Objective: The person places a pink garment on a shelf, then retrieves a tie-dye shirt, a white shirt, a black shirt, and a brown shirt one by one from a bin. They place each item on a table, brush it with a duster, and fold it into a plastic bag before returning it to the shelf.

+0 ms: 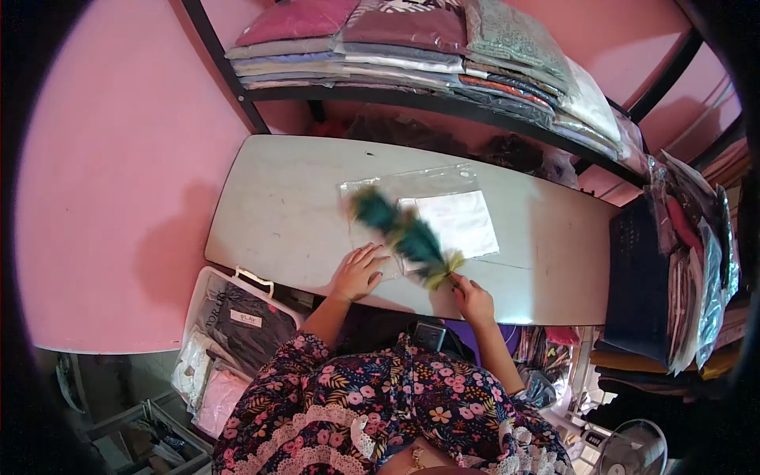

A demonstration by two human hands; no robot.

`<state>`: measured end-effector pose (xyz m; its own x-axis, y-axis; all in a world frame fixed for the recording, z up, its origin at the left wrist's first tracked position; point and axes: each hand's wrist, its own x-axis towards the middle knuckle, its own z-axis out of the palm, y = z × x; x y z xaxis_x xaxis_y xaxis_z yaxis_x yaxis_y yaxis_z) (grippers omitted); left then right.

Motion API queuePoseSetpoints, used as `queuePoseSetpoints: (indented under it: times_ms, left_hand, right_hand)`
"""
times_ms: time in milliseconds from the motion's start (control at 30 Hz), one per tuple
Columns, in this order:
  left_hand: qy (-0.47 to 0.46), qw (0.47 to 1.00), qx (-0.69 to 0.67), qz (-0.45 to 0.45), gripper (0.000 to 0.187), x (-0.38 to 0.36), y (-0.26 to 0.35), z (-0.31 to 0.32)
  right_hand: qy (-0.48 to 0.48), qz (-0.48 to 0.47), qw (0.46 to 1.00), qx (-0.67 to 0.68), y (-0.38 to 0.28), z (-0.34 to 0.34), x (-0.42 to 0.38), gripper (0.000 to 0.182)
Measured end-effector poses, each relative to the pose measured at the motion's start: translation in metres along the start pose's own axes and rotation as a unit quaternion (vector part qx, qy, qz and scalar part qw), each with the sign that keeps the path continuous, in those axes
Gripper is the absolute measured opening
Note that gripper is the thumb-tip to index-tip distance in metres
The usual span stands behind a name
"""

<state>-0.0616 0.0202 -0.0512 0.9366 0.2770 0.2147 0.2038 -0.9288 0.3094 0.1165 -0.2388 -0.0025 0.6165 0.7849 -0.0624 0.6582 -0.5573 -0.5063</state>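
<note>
A fluffy green and yellow duster (412,240), smeared by motion, slants over the middle of the table (273,198). My right hand (473,301) is closed around its handle end near the table's front edge. Beneath the duster lies a clear plastic bag (431,184) with a folded white item (465,222) showing through at its right side. My left hand (359,271) rests flat with fingers stretched at the bag's lower left corner. Part of the bag and the white item is hidden by the duster.
Above the table's back edge runs a black shelf (356,95) stacked with bagged folded clothes (404,39). More packed garments (685,261) stand at the right end. A white basket (198,293) of bagged clothes is at lower left, a fan (633,450) at lower right.
</note>
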Motion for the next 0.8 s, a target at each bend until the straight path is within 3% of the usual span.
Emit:
queuePoseSetpoints:
  times_ms: [133, 200, 267, 300, 333, 367, 400, 433, 533, 567, 667, 800]
  left_hand:
    - [-0.003, 1.000, -0.020, 0.017, 0.041, 0.006, 0.006, -0.012]
    - [-0.007, 1.000, -0.023, 0.018, 0.041, 0.004, 0.007, -0.012]
    - [0.004, 1.000, -0.024, 0.020, 0.042, 0.004, 0.006, -0.009]
    - [0.002, 0.999, -0.026, 0.018, 0.042, 0.004, 0.004, -0.006]
    - [-0.061, 0.998, 0.004, -0.015, 0.042, 0.004, 0.002, -0.003]
    - [-0.124, 0.990, 0.033, -0.049, 0.042, 0.003, -0.001, 0.000]
    - [-0.007, 0.999, -0.031, 0.008, 0.042, 0.003, 0.001, -0.003]
    - [-0.005, 0.999, -0.038, 0.008, 0.042, 0.003, 0.005, -0.006]
    - [0.000, 0.999, -0.034, 0.019, 0.044, 0.004, 0.006, -0.008]
    - [0.000, 0.999, -0.033, 0.017, 0.044, 0.003, 0.007, -0.008]
    - [0.012, 0.999, -0.025, 0.020, 0.043, 0.003, 0.007, -0.007]
    - [0.009, 1.000, -0.019, 0.019, 0.041, 0.005, 0.007, -0.009]
  right_hand:
    - [0.095, 0.088, 0.990, 0.058, -0.001, 0.018, 0.023, 0.038]
    - [0.110, 0.052, 0.989, 0.088, -0.006, 0.026, 0.023, 0.038]
    - [0.011, -0.065, 0.995, 0.072, -0.014, 0.023, 0.023, 0.038]
    - [-0.027, -0.077, 0.996, 0.023, -0.022, 0.016, 0.023, 0.036]
    - [-0.030, -0.077, 0.996, 0.024, -0.020, 0.015, 0.028, 0.036]
    - [-0.020, -0.054, 0.998, 0.012, -0.015, 0.015, 0.031, 0.034]
    - [-0.012, -0.028, 1.000, 0.002, -0.008, 0.018, 0.031, 0.032]
    - [0.051, -0.014, 0.998, 0.022, 0.002, 0.021, 0.033, 0.032]
    - [0.125, 0.147, 0.981, 0.034, 0.029, 0.014, 0.037, 0.033]
    - [0.127, 0.150, 0.980, 0.034, 0.033, 0.014, 0.032, 0.033]
    - [0.196, 0.135, 0.970, 0.057, 0.038, 0.011, 0.022, 0.038]
    - [0.077, -0.054, 0.993, 0.067, 0.011, 0.018, -0.007, 0.036]
